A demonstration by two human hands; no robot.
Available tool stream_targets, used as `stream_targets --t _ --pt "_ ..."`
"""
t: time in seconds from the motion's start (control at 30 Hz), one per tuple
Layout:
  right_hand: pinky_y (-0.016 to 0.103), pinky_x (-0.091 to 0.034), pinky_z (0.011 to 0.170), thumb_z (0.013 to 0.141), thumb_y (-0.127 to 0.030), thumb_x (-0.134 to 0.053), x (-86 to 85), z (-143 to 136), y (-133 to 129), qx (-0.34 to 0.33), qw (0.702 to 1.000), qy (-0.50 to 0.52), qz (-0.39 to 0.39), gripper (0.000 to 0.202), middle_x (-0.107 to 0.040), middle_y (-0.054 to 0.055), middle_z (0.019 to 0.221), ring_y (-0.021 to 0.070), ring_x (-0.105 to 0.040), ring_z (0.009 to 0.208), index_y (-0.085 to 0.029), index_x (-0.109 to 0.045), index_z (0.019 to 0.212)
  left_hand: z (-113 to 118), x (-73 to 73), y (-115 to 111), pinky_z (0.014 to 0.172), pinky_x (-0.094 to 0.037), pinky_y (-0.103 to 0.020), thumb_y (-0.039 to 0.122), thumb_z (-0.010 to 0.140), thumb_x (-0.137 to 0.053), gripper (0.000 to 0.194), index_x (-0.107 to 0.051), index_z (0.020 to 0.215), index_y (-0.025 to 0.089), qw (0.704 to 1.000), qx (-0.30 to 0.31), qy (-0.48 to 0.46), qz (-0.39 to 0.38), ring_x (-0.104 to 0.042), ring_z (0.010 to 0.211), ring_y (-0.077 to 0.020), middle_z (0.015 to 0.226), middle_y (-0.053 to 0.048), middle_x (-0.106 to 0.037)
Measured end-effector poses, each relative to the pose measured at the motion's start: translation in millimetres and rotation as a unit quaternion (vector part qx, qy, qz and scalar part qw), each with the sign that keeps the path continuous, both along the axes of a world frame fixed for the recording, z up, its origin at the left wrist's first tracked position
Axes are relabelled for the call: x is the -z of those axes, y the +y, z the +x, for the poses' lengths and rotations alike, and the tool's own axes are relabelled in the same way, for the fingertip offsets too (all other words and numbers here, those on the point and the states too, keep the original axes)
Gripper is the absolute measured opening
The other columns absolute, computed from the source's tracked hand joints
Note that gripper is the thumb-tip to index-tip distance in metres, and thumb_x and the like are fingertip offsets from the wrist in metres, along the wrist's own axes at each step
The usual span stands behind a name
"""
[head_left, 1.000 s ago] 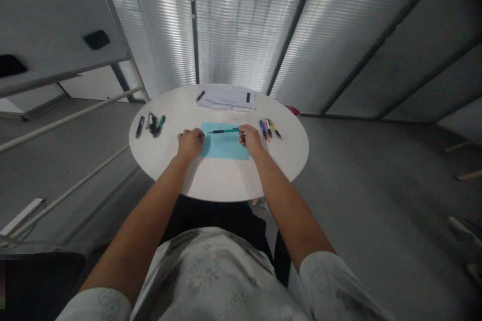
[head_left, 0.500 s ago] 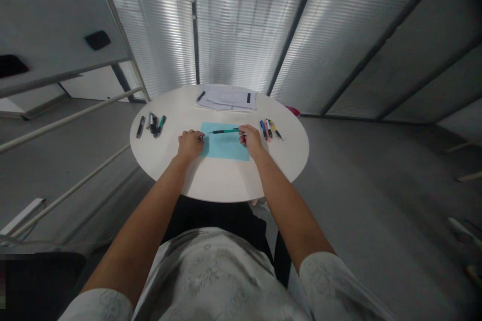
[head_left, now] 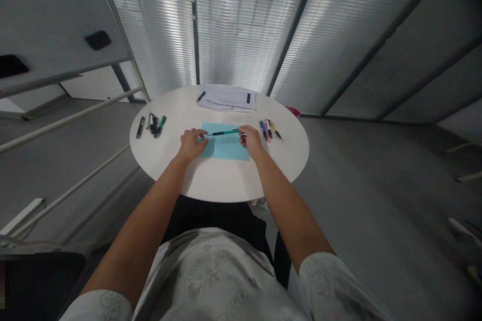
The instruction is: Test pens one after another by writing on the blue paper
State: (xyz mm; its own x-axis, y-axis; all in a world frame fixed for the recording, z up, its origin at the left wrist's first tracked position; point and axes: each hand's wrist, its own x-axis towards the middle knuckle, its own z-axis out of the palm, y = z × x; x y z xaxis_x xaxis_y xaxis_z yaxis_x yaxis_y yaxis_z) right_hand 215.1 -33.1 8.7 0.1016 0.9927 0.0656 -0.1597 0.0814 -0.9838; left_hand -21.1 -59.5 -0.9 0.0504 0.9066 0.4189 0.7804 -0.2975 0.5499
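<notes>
A teal pen (head_left: 226,133) with a dark grip lies crosswise above a light blue sheet (head_left: 229,150) on the round white table (head_left: 222,180). My right hand (head_left: 250,139) pinches its right end between thumb and fingers. At the pen's left tip is my left hand (head_left: 193,143), its thumb and fingers apart, with the fingertips close to the tip. Whether they touch the tip is too small to tell. The left hand's lower part rests by the sheet's left edge.
Several pens and markers (head_left: 153,124) lie at the table's left. More coloured pens (head_left: 268,129) are right of my right hand. White papers (head_left: 226,97) with two dark items lie at the far edge. A metal rail (head_left: 75,116) stands left of the table.
My left hand has opened from a closed curl, and its fingers have moved up and right to the pen's tip. The right hand and the pen have hardly moved.
</notes>
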Motion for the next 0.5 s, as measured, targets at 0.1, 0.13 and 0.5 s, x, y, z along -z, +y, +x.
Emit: stream_targets --t 0.1,0.13,0.5 --pt "0.017 -0.023 0.031 0.065 -0.032 -0.063 -0.1 -0.1 -0.3 -0.005 1.0 -0.002 -0.004 0.016 -0.051 -0.007 0.057 0.0044 -0.043 0.036 -0.018 -0.057 0.071 1.1 -2.5 -1.3 0.089 -0.039 -0.042 0.037 0.079 -0.062 0.025 -0.072 0.098 0.024 1.0 0.021 -0.012 0.008 -0.055 0.093 -0.0249 0.094 -0.007 -0.068" --pt "0.017 -0.023 0.031 0.064 -0.031 -0.063 -0.2 -0.1 -0.4 -0.006 1.0 -0.003 -0.006 0.016 -0.051 -0.007 0.057 0.0045 -0.043 0.036 -0.018 -0.057 0.071 1.4 -2.8 -1.3 0.089 -0.04 -0.042 0.038 0.079 -0.062 0.024 -0.073 0.095 0.024 1.0 0.024 -0.017 0.009 -0.055 0.092 -0.0248 0.093 -0.007 -0.068" --pt "0.018 -0.023 0.031 0.067 -0.03 -0.061 -2.8 2.4 0.6 0.024 0.999 0.041 -0.008 0.014 -0.05 -0.007 0.058 0.0049 -0.043 0.036 -0.019 -0.055 0.074 -4.4 8.8 8.1 0.079 -0.044 -0.034 0.04 0.082 -0.058 0.025 -0.073 0.087 0.02 0.994 0.03 -0.098 0.039 -0.058 0.079 -0.0186 0.085 -0.005 -0.071"
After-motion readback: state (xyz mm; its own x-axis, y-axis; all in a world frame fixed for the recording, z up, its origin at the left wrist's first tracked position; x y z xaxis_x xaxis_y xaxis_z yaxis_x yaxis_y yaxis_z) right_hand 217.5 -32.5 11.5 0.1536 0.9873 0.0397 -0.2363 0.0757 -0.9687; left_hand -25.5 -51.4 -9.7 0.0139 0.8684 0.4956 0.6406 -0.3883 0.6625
